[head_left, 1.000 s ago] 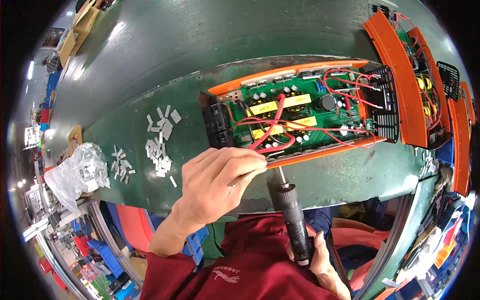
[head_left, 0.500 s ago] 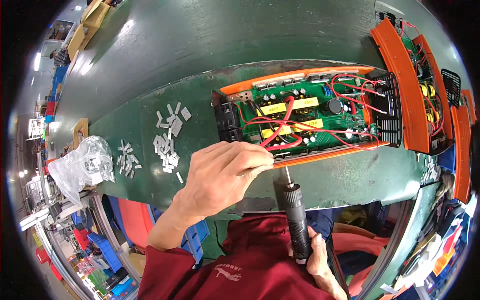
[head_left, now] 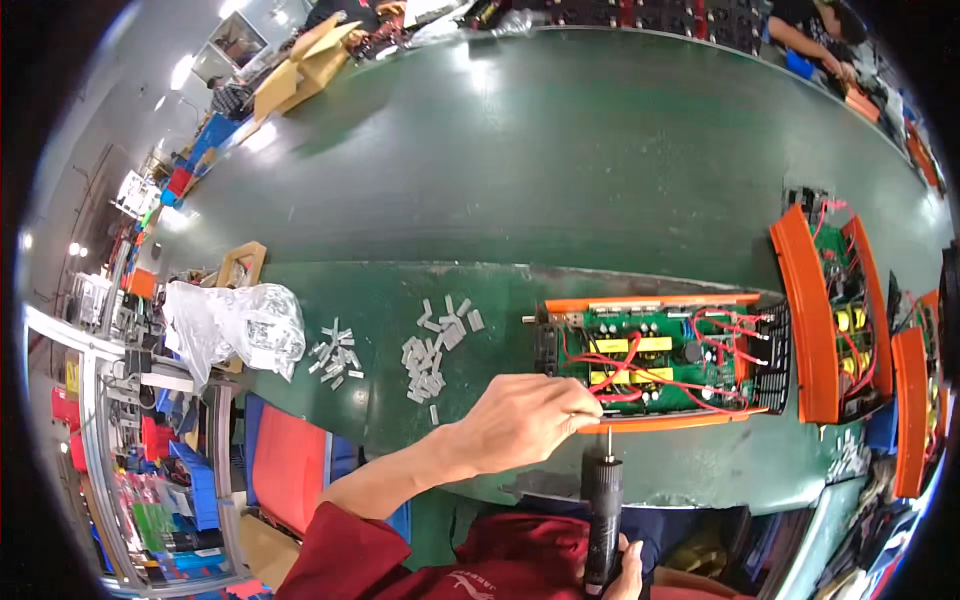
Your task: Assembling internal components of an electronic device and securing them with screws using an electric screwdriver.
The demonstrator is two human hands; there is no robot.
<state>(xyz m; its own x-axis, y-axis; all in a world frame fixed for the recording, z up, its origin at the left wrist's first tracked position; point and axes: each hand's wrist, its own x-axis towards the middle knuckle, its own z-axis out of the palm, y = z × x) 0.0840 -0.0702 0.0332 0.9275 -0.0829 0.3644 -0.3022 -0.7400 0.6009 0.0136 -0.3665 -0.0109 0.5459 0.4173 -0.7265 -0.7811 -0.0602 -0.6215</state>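
Observation:
An orange-sided metal case (head_left: 680, 424) lies on the bench, with a green circuit board (head_left: 660, 398), yellow-wrapped components and loose red wires inside. My right hand (head_left: 628, 574) is wrapped round a black electric screwdriver (head_left: 604, 510), which points away from me. Its thin bit meets the outer face of the near orange wall, close to the left end. Just left of the bit, my left hand (head_left: 530, 422) pinches at the top of that wall, its fingertips pressed together. Whatever lies between them is hidden.
Small grey metal pieces (head_left: 425, 368) lie in piles left of the case, beside a clear plastic bag (head_left: 262, 325). More orange cases (head_left: 808, 330) stand at the right. Another person's arm (head_left: 808, 48) shows across the bench, with an open cardboard box (head_left: 300, 75) at the far left.
My view has tilted up, so the case and hands appear lower and smaller, and the far side of the bench shows. Hands and screwdriver keep about the same places against the case.

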